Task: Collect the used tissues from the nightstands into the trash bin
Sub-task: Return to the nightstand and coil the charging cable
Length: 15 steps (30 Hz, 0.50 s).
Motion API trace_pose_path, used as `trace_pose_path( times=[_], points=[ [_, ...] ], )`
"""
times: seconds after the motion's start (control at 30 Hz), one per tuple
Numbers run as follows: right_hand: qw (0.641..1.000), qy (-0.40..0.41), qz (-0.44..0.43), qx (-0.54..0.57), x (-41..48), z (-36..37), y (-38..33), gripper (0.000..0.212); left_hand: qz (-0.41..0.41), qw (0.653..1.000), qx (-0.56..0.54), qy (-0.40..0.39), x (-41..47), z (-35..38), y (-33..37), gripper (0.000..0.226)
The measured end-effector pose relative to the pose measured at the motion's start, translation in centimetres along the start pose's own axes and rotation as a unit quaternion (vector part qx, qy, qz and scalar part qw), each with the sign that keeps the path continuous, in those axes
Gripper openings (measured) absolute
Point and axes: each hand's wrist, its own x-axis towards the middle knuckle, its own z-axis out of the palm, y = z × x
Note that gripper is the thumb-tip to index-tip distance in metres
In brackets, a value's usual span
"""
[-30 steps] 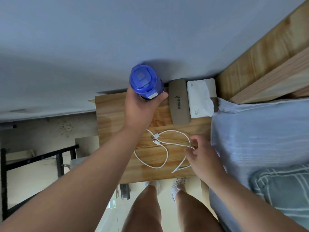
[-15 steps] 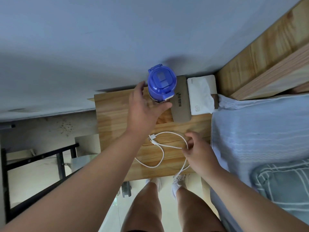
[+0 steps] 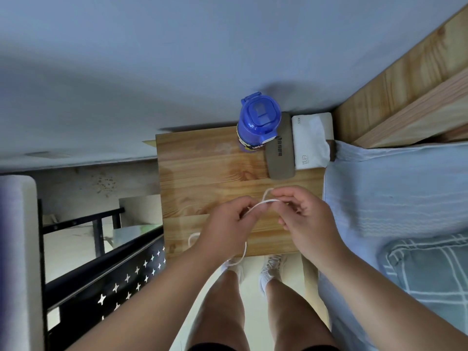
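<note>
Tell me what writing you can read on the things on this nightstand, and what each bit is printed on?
"500" and a blurred mark after it: far corner of the white tissue pack.
Two pale characters, too blurred to read: near corner of the same pack.
A line of white print on the grey-brown case: too blurred to read.
Label on the blue bottle: too small and hidden to read.

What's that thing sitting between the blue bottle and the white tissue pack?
In the head view, a flat grey-brown case with small white print lies between the blue bottle and the white tissue pack, on the wooden nightstand.
</note>
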Motion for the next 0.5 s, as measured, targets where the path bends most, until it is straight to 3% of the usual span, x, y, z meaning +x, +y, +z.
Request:
trace_pose_path(
  times=[0.1,0.2,0.27,0.3,0.33,0.4,0.43,0.47,0.5],
  points=[
    [0.996,0.065,-0.050,-0.026,0.1,-1.2,-1.5,0.020,-0.093,0.987,-0.126,-0.034,-1.1,-0.4,1.3,0.036],
    [0.992,0.076,-0.073,-0.067,0.2,-2.1,-3.0,0.006,-0.095,0.983,-0.136,-0.075,-2.4,-1.1,2.7,0.045],
    [0.992,0.059,-0.069,-0.082,-0.2,-2.1,-3.9,0.012,-0.096,0.961,-0.226,-0.130,-3.5,-1.9,4.2,0.043],
    [0.994,0.048,-0.058,-0.074,-0.7,-2.1,-4.4,0.013,-0.100,0.929,-0.311,-0.171,-4.1,-2.4,5.2,0.040],
    [0.997,0.029,-0.045,-0.060,-1.3,-1.9,-5.1,0.013,-0.099,0.876,-0.414,-0.229,-4.8,-2.9,6.5,0.036],
    [0.999,-0.040,-0.012,-0.029,-3.1,-1.4,-6.5,0.013,-0.092,0.728,-0.587,-0.341,-6.5,-3.4,9.2,0.041],
    [0.997,-0.077,0.009,-0.023,-4.1,-1.2,-7.4,0.016,-0.090,0.672,-0.632,-0.374,-7.3,-3.6,10.7,0.044],
    [0.993,-0.114,0.033,-0.024,-5.2,-1.0,-8.2,0.019,-0.083,0.638,-0.659,-0.390,-8.0,-3.9,12.2,0.045],
    [0.988,-0.145,0.047,-0.026,-6.3,-1.0,-9.0,0.019,-0.068,0.627,-0.672,-0.389,-8.6,-4.3,13.7,0.044]
  ],
)
